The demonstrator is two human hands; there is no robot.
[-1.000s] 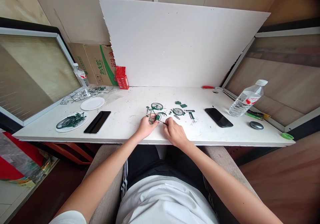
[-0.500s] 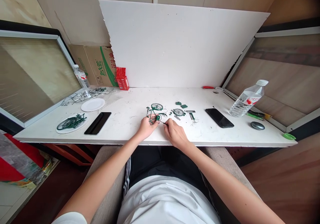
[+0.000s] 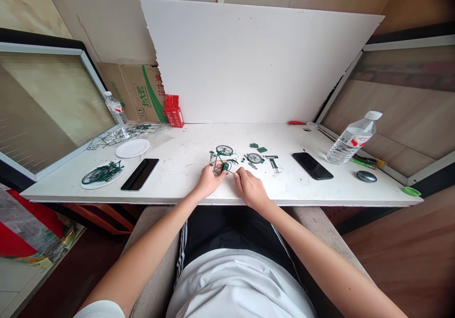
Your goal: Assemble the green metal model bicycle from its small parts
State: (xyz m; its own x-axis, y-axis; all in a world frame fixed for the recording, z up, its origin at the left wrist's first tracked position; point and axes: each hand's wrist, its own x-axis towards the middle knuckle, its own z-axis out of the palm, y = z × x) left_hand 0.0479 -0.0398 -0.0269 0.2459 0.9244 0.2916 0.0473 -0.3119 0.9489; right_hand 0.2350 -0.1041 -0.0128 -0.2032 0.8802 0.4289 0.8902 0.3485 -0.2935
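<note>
My left hand is closed on the lower part of a small green model bicycle, tilted above the white table near its front edge. One dark spoked wheel points away from me. A solid green piece shows beside my left fingertips. My right hand pinches a thin, dark, rod-like tool, its tip close to the green piece. Just beyond my right hand lie a loose spoked wheel, a T-shaped part and two flat green pieces.
Phones lie on the left and right. A paper plate holds green bicycle parts; another plate stands behind it. A water bottle, a mouse and a green lid are at right. A white board backs the table.
The view has shifted very slightly. My right hand and the thin tool have turned a little; my left hand keeps its hold on the bicycle.
</note>
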